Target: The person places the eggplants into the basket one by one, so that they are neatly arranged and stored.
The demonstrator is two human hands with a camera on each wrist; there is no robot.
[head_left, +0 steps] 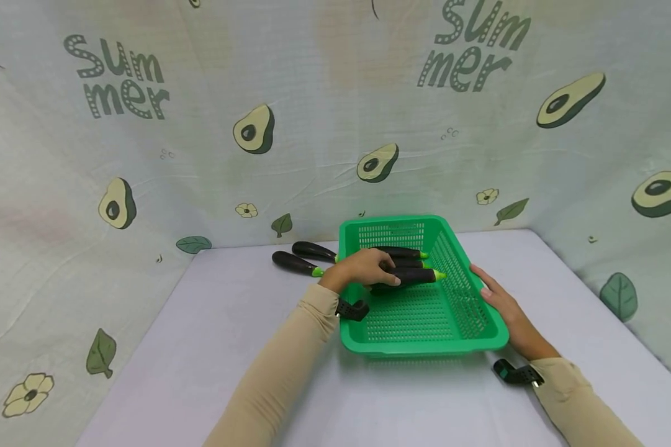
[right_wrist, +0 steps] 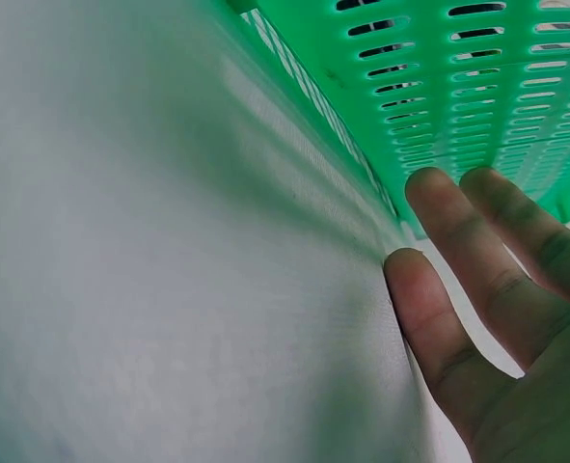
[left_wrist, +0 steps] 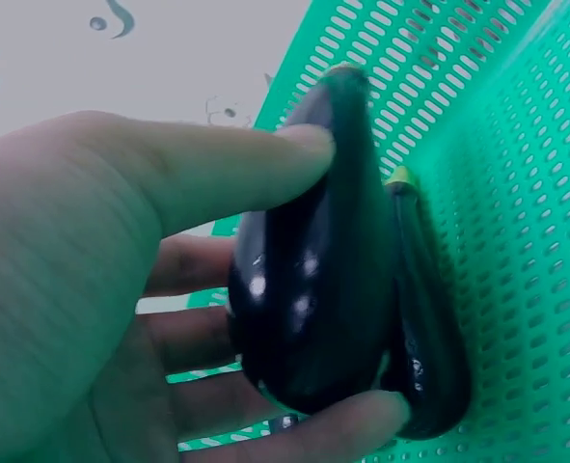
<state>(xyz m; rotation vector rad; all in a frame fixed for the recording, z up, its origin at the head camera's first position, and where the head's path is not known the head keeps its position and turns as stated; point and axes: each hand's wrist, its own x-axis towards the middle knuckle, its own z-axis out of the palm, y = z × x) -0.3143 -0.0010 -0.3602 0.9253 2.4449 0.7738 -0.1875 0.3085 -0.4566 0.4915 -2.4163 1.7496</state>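
eggplant: held within green basket, beside other eggplants | left hand: thumb and fingers clamped round it | right hand: straight fingers, spread, laid against basket's side | judged firm, fairly light, slippery-skinned, easily bruised; best gripped round thick middle

The near half of the green basket is open from above; eggplants obstruct its far half. The left hand blocks the left edge, the right hand the right. Left of two loose eggplants, the table offers passage.
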